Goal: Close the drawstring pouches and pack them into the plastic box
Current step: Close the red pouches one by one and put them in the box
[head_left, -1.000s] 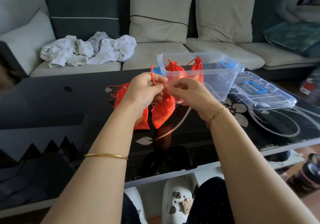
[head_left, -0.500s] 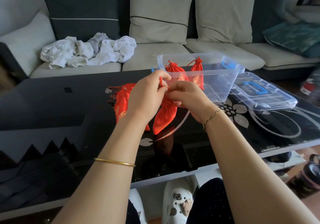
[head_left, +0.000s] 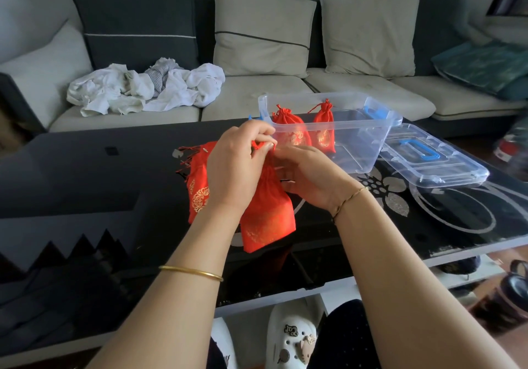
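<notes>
Pinching the gathered neck of a red pouch (head_left: pixel 268 214), the left hand (head_left: pixel 237 168) and right hand (head_left: pixel 308 180) meet with fingers curled. The pouch hangs just below them, over the table (head_left: pixel 85 174). Beyond the hands, two closed pouches (head_left: pixel 291 128) stand inside the plastic box (head_left: pixel 368 151) (its lid (head_left: pixel 434 162) lies alongside). A stack of flat pouches (head_left: pixel 197 185) beside the left hand awaits closing, so the task appears less than half done.

Table (head_left: pixel 85 182) before the sofa (head_left: pixel 257 94)
Two pouches (head_left: pixel 291 128) in the box (head_left: pixel 368 151) on it — lid (head_left: pixel 445 168) just right, loose pouches (head_left: pixel 197 185) left.
</notes>
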{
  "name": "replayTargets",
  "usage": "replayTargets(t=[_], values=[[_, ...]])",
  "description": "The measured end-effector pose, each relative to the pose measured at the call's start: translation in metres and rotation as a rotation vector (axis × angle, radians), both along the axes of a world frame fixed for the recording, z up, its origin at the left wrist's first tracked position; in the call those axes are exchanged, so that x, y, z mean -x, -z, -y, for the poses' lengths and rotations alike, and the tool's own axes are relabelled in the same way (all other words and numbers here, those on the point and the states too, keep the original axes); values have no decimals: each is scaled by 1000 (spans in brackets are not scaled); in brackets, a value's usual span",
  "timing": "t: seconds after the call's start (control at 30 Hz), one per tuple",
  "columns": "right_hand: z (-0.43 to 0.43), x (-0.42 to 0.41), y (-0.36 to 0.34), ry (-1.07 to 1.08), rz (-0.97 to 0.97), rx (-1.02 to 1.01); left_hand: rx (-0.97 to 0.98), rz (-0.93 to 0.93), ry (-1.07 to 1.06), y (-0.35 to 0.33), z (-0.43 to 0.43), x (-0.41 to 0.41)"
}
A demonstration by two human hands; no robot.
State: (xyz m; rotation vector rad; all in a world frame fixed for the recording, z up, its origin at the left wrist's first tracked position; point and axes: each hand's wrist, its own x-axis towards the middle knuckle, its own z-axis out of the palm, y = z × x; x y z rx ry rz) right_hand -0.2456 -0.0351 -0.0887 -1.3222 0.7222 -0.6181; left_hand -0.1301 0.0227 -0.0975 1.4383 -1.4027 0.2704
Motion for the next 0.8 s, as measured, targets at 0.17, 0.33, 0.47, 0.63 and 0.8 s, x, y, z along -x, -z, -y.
replayTargets(t=[0.17,0.33,0.47,0.63,0.8], values=[[2,2,1,0,59,-4,-10,-41,23,-1,-1,-1],[3,3,-1,102,25,73,-73,-269,98,-4,-3,-2],[-1,6,-3,126,-28,126,-117,-330,151,-3,-4,-5],[0,3,-2,152,20,50,-133,-364,149,-4,-5,-5],[-3,4,-4,182,-58,197,-132,-369,131,-3,-4,-7]])
